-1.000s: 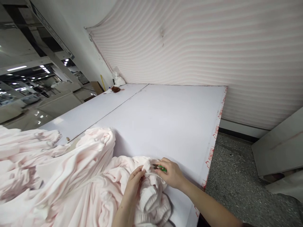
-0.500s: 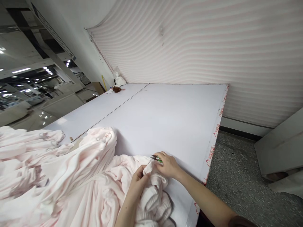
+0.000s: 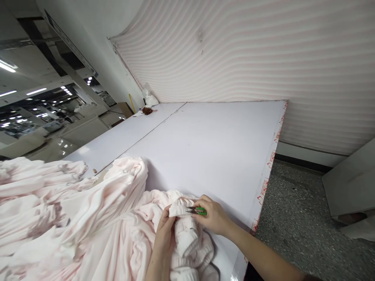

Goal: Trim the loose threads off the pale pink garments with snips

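Observation:
A pale pink garment (image 3: 137, 230) lies heaped at the table's near edge, its white ribbed cuff (image 3: 179, 207) raised between my hands. My left hand (image 3: 166, 226) pinches the cuff's left end between thumb and fingers. In my right hand (image 3: 213, 215) are green-handled thread snips (image 3: 199, 211), the dark blades pointing left against the cuff's right end. The right fingertips also seem to touch the fabric. Below the hands, more ribbed fabric (image 3: 187, 242) hangs in folds.
More pale pink garments (image 3: 35, 195) are piled to the left on the white table (image 3: 211, 140). A brown fuzzy bundle (image 3: 147, 111) and a white plastic bag (image 3: 150, 100) sit at the far corner. Striped cloth (image 3: 234, 50) hangs behind. The table's right edge drops to a speckled floor (image 3: 293, 210).
The cuff has been turned and spread out between my hands. My left hand has shifted slightly left; the snips have moved down and now lie level, more exposed. The view has shifted slightly.

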Demonstrator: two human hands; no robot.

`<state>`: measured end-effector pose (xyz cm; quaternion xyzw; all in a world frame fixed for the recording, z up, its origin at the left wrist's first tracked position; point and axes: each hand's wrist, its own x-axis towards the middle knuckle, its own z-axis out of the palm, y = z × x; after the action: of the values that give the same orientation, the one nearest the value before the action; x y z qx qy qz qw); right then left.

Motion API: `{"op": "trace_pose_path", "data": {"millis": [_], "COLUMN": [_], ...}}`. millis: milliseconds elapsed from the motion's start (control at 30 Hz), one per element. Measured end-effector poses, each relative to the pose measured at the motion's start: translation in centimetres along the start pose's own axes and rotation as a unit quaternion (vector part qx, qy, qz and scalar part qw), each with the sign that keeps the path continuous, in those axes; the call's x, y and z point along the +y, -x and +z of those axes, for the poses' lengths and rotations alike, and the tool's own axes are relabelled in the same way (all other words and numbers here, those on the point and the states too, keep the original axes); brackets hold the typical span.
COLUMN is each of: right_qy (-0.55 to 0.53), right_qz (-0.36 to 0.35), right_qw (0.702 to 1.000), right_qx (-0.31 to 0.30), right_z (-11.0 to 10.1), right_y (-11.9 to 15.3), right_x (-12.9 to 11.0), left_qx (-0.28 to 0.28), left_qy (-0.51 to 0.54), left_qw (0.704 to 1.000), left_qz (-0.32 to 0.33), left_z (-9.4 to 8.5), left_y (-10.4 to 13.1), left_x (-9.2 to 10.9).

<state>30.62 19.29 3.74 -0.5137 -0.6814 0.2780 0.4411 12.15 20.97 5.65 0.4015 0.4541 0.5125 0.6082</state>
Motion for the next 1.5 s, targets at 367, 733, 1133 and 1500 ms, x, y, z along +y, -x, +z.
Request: {"op": "trace_pose_path", "data": {"millis": [367,733,1133,1500], "right_qy": [-0.025,-0.112,-0.092,-0.117], "right_qz": [-0.045,0.02,0.007,-0.04], "right_qw": [0.998,0.992,0.995,0.991], "right_qx": [0.031,-0.05,-0.029,-0.054], "right_z": [1.2,0.5,0.3,1.8], "right_y": [-1.1,-2.2,-2.2,-2.1], "right_x": [-2.2,-0.4,-0.5,-0.6], "left_qx": [-0.031,-0.056,-0.078,-0.029], "left_qy": [0.013,0.046,0.052,0.025], "left_qw": [0.999,0.997,0.995,0.999], "left_qz": [-0.015,-0.035,-0.032,-0.014], "left_z": [-1.0,-1.4,-1.5,-2.1], "left_y": [0.0,0.0,0.1,1.1], "left_x": [-0.3,-0.5,-0.5,-1.1]}}
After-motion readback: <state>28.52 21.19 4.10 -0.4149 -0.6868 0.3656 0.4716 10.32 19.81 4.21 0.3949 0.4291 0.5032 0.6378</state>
